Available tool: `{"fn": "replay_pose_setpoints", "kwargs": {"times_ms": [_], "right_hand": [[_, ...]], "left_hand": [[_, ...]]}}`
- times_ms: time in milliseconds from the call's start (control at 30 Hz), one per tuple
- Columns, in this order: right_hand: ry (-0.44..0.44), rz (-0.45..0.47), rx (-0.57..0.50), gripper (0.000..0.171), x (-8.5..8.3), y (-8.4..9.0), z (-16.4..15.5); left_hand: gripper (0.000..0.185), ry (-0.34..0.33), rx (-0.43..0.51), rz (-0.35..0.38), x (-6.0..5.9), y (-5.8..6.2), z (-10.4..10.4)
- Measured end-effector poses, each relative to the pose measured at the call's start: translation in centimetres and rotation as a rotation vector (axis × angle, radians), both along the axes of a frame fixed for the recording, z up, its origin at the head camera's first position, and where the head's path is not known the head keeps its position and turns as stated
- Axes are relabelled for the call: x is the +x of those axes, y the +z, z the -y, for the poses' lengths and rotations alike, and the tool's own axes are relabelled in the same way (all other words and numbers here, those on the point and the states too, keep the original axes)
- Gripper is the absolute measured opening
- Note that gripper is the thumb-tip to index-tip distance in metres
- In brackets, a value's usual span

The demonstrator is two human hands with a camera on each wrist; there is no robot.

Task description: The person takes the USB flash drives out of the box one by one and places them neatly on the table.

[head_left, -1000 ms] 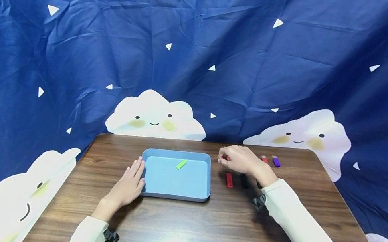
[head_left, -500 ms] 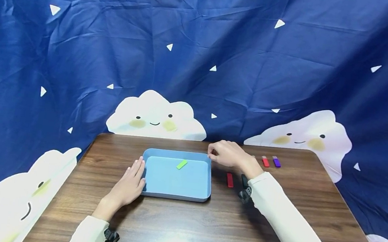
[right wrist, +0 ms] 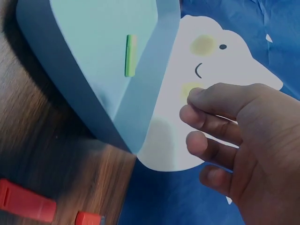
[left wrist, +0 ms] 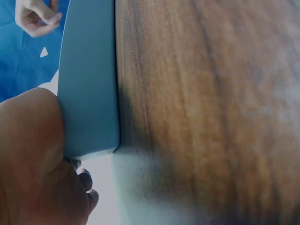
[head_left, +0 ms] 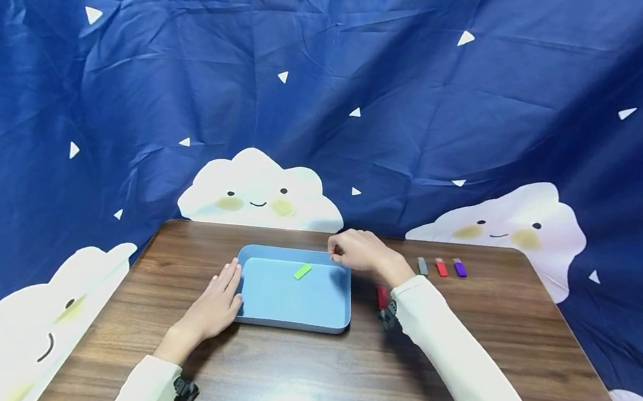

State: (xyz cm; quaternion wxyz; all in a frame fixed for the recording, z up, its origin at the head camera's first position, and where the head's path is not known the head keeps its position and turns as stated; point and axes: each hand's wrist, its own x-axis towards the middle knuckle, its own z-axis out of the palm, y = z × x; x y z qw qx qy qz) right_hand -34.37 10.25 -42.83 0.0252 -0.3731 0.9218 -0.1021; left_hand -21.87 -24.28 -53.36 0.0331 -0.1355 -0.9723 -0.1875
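Observation:
A shallow light-blue tray (head_left: 288,323) sits on the wooden table (head_left: 299,378), and a small green strip (head_left: 302,271) lies flat inside it. My right hand (head_left: 351,250) hovers over the tray's far right corner with its fingers curled and its tips drawn together. Whether they pinch anything is hidden. My left hand (head_left: 219,298) rests flat against the tray's left wall with straight fingers. In the left wrist view my palm (left wrist: 33,164) touches the tray's wall (left wrist: 89,84). The right wrist view shows the curled fingers (right wrist: 211,126), the tray (right wrist: 75,89) and the green strip (right wrist: 131,55).
A red stick (head_left: 382,295) lies right of the tray, partly behind my right sleeve. Grey (head_left: 422,265), red (head_left: 441,267) and purple (head_left: 460,268) sticks lie in a row at the far right. A blue cloud-print cloth (head_left: 334,95) hangs behind the table.
My right hand moved left from the sticks to the tray's far right corner, uncovering the grey stick. The left hand and tray stayed put.

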Motion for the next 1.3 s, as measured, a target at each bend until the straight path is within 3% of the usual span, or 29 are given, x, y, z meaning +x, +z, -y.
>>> {"fn": "replay_pose_setpoints", "kwargs": {"times_ms": [233,533,800,1033,1300], "right_hand": [[0.043,-0.027,0.029,0.011,-0.6,-0.8,1.8],[0.063,-0.02,0.038,0.008,-1.0,-1.0,4.1],[0.047,0.051,0.03,0.006,-1.6,-2.2,5.5],[0.028,0.1,0.051,0.02,-1.6,-3.5,5.7],[0.036,0.043,0.118,0.022,-1.2,-4.7,6.1]], "left_hand": [[0.065,0.011,-0.018,0.032,0.2,0.6,-0.2],[0.066,0.012,-0.013,0.032,-0.1,0.3,-0.2],[0.066,0.013,-0.012,0.028,0.0,0.3,-0.1],[0.065,0.01,-0.002,0.009,0.2,0.3,-0.3],[0.066,0.01,0.0,0.011,0.1,0.3,-0.2]]}}
